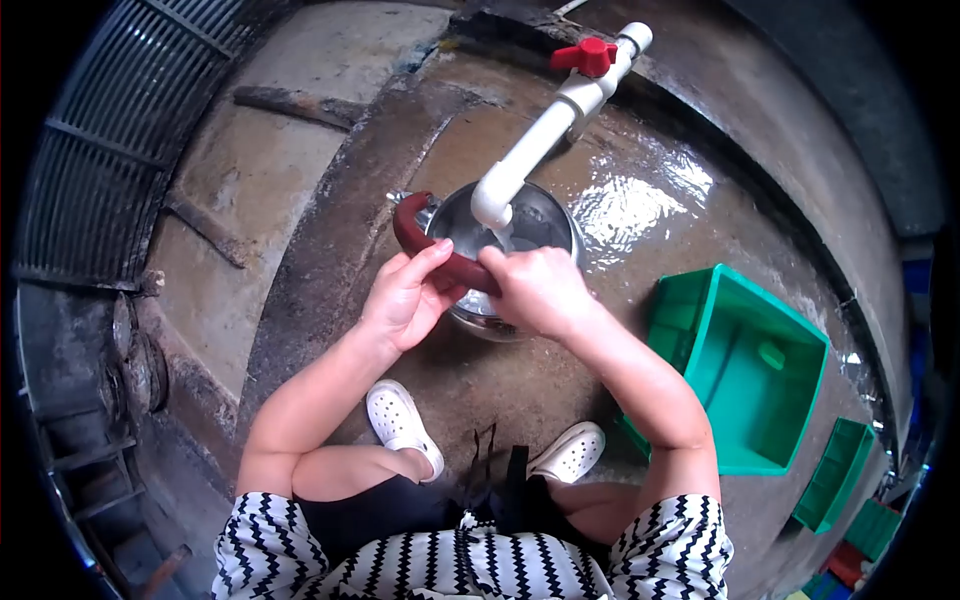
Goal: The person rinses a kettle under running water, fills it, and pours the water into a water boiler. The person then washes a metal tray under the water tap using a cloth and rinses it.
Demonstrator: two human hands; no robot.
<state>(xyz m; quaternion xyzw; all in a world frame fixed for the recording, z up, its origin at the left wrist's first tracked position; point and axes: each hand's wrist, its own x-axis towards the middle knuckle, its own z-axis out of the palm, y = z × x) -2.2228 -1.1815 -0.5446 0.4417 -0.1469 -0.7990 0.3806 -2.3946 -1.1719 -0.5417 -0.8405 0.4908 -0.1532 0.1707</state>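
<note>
A long, curved, reddish-brown, sausage-like piece [411,222] is held across the near side of a round steel pot [574,232]. My left hand [405,295] pinches it near the middle, with the thumb on top and the fingers below. My right hand [540,290] is closed around its right end, which is hidden by the fingers. Its far left end bends upward past the pot's rim. Directly over the pot is the elbow outlet of a white pipe tap [520,165], with water coming from it into the pot.
A red valve handle [588,57] sits on the pipe. To the right stand a green plastic crate [760,370] and a smaller green tray [833,475]. The concrete floor [625,225] is wet. A ribbed metal grille [105,150] is at left. White clogs [400,425] are on my feet.
</note>
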